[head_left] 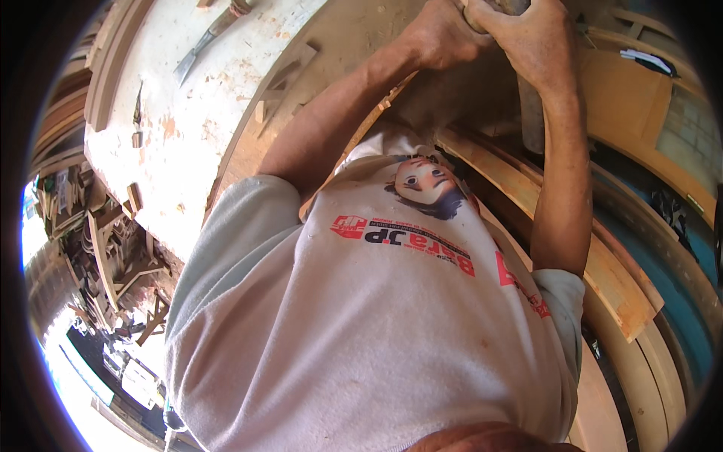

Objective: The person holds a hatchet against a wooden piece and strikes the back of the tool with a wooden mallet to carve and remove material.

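At the top centre, my left hand [444, 38] and my right hand [531, 45] are closed close together around a dusty grey-brown object [474, 16], mostly hidden by fingers and the frame edge; I cannot make out what it is. A greyish upright piece [529, 124] shows below my right hand, behind the wrist. At the upper left, a chisel-like tool [203, 45] with a metal blade lies on a white, flaking board [166, 166], near small wood scraps [135, 139]. My shirt fills the lower middle.
Curved wooden strips [602, 256] lean or lie at the right, near an ochre panel [625, 98] and blue surface. Small offcuts [267, 105] sit along the board's right edge. Piles of cut wood [105, 256] crowd the far left.
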Demonstrator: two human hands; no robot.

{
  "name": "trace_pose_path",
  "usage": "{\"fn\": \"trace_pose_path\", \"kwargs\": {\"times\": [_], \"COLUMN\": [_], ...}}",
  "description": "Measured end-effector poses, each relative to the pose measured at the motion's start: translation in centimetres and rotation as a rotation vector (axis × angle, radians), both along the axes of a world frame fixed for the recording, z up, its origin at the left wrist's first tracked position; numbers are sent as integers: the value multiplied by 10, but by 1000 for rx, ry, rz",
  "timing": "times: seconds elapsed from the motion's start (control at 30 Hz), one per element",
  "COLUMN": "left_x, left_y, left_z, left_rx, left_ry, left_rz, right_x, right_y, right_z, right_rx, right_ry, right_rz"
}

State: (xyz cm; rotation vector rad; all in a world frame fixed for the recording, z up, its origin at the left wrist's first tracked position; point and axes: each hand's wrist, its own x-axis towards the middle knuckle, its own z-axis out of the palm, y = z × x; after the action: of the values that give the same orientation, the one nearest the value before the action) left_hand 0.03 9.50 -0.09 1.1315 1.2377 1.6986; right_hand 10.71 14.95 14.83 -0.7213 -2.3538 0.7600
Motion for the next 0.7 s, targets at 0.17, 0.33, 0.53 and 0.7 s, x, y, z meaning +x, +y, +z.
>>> {"fn": "trace_pose_path", "kwargs": {"times": [0.17, 0.33, 0.53, 0.7], "left_x": [-20, -26, 12, -17], "left_y": [33, 122, 98, 72], "left_z": [-47, -120, -70, -17], "left_rx": [-79, -248, -470, -109], "left_ry": [-17, 13, 591, 268], "left_rz": [-260, -338, -119, -162], "right_x": [3, -6, 19, 5], "right_y": [21, 92, 128, 113], "right_z": [-16, -73, -139, -123], "right_rx": [-21, -84, -659, -693], "right_ry": [-4, -157, -2, -109], "right_rz": [-67, -222, -235, -305]}}
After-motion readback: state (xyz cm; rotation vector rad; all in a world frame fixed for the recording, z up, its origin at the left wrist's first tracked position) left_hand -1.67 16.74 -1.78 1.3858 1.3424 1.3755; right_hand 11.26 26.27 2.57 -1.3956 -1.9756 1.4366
